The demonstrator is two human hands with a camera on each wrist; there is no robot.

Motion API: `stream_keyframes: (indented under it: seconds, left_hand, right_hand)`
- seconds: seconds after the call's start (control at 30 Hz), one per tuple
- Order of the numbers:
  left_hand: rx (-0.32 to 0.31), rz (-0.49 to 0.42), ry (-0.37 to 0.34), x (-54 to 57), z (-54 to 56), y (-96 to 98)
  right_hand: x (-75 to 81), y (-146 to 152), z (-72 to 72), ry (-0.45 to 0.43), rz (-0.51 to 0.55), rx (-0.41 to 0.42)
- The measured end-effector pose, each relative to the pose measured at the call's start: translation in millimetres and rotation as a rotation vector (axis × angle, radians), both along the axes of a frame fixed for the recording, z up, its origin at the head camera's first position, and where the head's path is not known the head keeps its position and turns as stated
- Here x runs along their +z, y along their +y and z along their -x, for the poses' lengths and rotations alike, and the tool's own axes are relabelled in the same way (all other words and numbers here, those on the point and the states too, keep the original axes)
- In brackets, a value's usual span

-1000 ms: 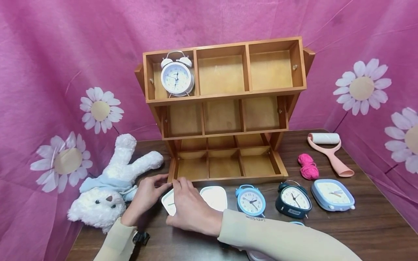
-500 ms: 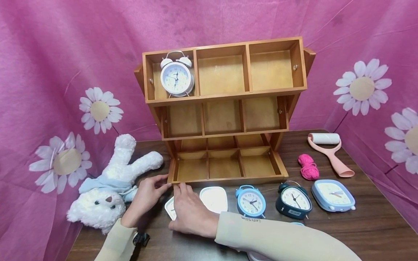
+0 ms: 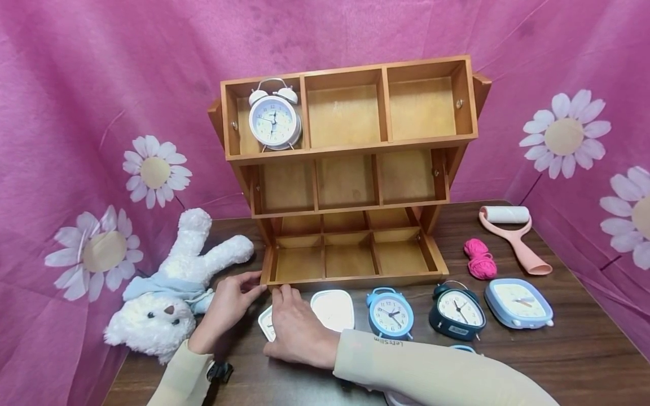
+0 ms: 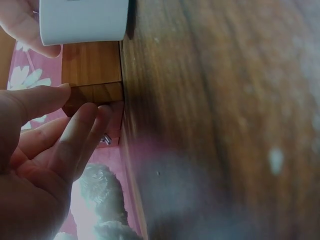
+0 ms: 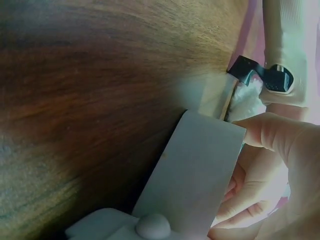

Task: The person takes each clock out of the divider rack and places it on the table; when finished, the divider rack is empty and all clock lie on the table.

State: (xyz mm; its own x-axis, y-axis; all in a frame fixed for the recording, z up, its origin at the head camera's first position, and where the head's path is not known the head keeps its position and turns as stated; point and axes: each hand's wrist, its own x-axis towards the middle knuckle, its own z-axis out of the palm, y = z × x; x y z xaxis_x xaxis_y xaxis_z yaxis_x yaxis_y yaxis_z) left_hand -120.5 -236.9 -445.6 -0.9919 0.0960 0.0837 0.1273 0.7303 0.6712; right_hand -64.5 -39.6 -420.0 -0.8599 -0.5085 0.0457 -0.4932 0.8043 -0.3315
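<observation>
My left hand (image 3: 229, 304) pinches the front left corner of a wooden tiered shelf (image 3: 355, 281), thumb on one face and fingers on the other; the left wrist view shows this corner (image 4: 95, 91) closely. Just right of it, my right hand (image 3: 301, 332) holds a white rounded-square clock (image 3: 266, 323) from above, covering most of its face. Its pale side (image 5: 192, 165) fills the middle of the right wrist view, with my fingers along the upper edge. A second white square clock (image 3: 332, 309) lies to the right of that hand. A white twin-bell clock (image 3: 275, 122) stands in the top left compartment.
To the right stand a blue twin-bell clock (image 3: 390, 313), a dark green clock (image 3: 458, 311) and a light blue square clock (image 3: 519, 304). Pink yarn (image 3: 479, 259) and a lint roller (image 3: 518, 242) lie behind. A white teddy bear (image 3: 157, 318) lies at the left.
The right hand and its white clock have shifted slightly right and towards me, with the clock's visible corner moving right. The left hand stays at the shelf corner.
</observation>
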Motion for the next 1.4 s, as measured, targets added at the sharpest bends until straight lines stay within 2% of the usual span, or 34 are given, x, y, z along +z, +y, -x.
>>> stream_keyframes:
  seconds: [0.2,0.4,0.53,0.67,0.83,1.03,1.1,1.13,1.23,1.3,1.33,1.37,1.4]
  left_hand:
    - [-0.003,0.016,0.003,0.1,1.1,0.3]
    - [-0.001,0.01,0.005,0.3,1.2,-0.2]
    - [-0.007,0.008,0.011,0.6,0.2,-0.5]
    - [-0.017,0.012,0.037,0.5,-1.3,-0.2]
    - [-0.019,0.029,0.076,-0.5,-2.4,0.9]
    - [-0.017,0.034,0.075,-2.4,-1.6,-0.3]
    - [-0.026,0.027,0.095,-4.1,-1.5,-1.7]
    - [-0.049,0.006,0.13,-10.6,1.1,-5.6]
    - [-0.071,0.003,0.198,-15.1,1.2,-8.8]
    - [-0.077,0.0,0.268,-29.0,6.0,-14.5]
    - [-0.077,0.0,0.265,-29.2,6.2,-14.6]
    - [-0.058,0.022,0.233,-23.5,4.2,-11.6]
    - [-0.055,0.034,0.225,-31.8,8.6,-15.8]
  right_hand:
    - [-0.9,1,0.6,-0.01,-0.015,-0.001]
    - [0.6,3,2.2,0.044,0.012,0.012]
    - [4.8,4,4.3,0.037,0.092,0.027]
    - [13.8,6,6.8,-0.024,0.221,0.002]
    - [34.3,9,12.1,-0.068,0.38,-0.031]
    - [67.2,20,17.9,-0.075,0.534,-0.008]
    - [78.8,24,20.1,-0.07,0.575,0.006]
    - [84.4,26,21.5,-0.059,0.592,0.015]
    - [101.9,33,26.2,-0.011,0.633,0.035]
    - [113.7,37,29.1,0.031,0.647,0.046]
    - [119.7,39,30.4,0.048,0.654,0.051]
    - [125.6,41,31.6,0.061,0.662,0.055]
    - [131.3,43,32.7,0.074,0.669,0.059]
